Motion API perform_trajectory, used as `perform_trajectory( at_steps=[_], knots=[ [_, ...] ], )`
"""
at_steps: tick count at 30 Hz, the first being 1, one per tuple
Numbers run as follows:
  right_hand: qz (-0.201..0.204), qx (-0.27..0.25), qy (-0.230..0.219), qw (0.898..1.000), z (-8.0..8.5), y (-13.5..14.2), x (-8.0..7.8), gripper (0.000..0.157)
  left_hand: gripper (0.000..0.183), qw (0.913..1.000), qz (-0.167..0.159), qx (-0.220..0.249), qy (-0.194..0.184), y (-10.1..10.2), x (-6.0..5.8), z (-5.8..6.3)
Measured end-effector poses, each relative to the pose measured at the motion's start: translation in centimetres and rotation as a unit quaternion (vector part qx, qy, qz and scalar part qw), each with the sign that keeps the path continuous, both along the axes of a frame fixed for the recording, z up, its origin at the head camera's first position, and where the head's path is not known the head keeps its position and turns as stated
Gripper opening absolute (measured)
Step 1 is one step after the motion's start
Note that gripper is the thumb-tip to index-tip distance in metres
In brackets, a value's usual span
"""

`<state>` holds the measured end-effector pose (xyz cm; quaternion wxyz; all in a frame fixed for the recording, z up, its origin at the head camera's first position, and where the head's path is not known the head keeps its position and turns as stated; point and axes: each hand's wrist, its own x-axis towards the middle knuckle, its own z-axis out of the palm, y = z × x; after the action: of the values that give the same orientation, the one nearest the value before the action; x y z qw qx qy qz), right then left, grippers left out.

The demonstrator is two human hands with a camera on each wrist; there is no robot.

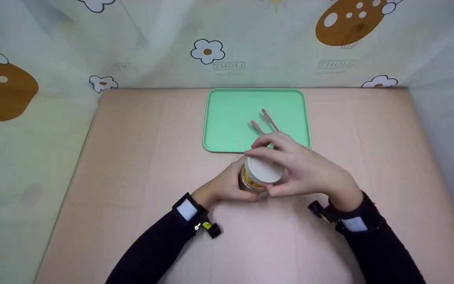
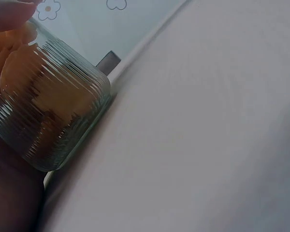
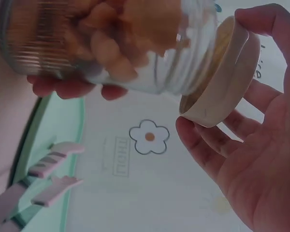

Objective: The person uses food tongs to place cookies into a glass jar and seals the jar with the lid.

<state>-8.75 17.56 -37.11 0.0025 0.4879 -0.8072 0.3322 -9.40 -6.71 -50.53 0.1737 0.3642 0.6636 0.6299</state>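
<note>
In the head view my left hand (image 1: 225,184) grips a ribbed glass jar (image 3: 121,43) round its side, in front of the tray. Orange-brown pieces lie inside the jar, seen through the glass in both wrist views. My right hand (image 1: 309,171) holds the jar's off-white lid (image 3: 227,79) by its edge, thumb on one side and fingers on the other. The lid sits tilted at the jar's mouth, with a gap showing along one side in the right wrist view. The left wrist view shows the jar's base close to the tabletop.
A green tray (image 1: 227,118) lies behind the jar at the table's far edge. Pink tongs (image 1: 268,117) rest on it, partly hidden by my right hand. A patterned curtain (image 1: 164,51) hangs round the back and sides of the pinkish table (image 1: 132,157).
</note>
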Motion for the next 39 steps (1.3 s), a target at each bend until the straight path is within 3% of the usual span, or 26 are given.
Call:
perform_trajectory(
  at_steps=[9,16,26,32,39],
  knots=[
    [-0.002,0.020,0.033,0.999,-0.8,-1.0,0.2,0.068,0.090,0.9999,0.001,0.013,0.004,0.0,0.2,-0.1],
    [0.014,0.014,0.023,1.000,-1.3,-1.5,0.1,0.066,0.090,0.9995,-0.001,0.029,0.011,0.0,0.2,-0.2],
    [-0.037,0.006,0.029,0.999,-1.6,-1.9,0.3,0.065,0.089,0.9998,0.007,0.014,-0.009,-0.1,0.3,0.0],
    [-0.067,0.035,0.036,0.996,-1.2,-1.8,0.7,0.072,0.104,0.9998,0.012,0.015,-0.006,-0.1,0.2,-0.2],
    [-0.067,0.079,0.005,0.995,0.5,-0.4,1.9,0.087,0.103,0.9992,-0.001,0.035,-0.020,0.1,0.2,0.0]
  ],
)
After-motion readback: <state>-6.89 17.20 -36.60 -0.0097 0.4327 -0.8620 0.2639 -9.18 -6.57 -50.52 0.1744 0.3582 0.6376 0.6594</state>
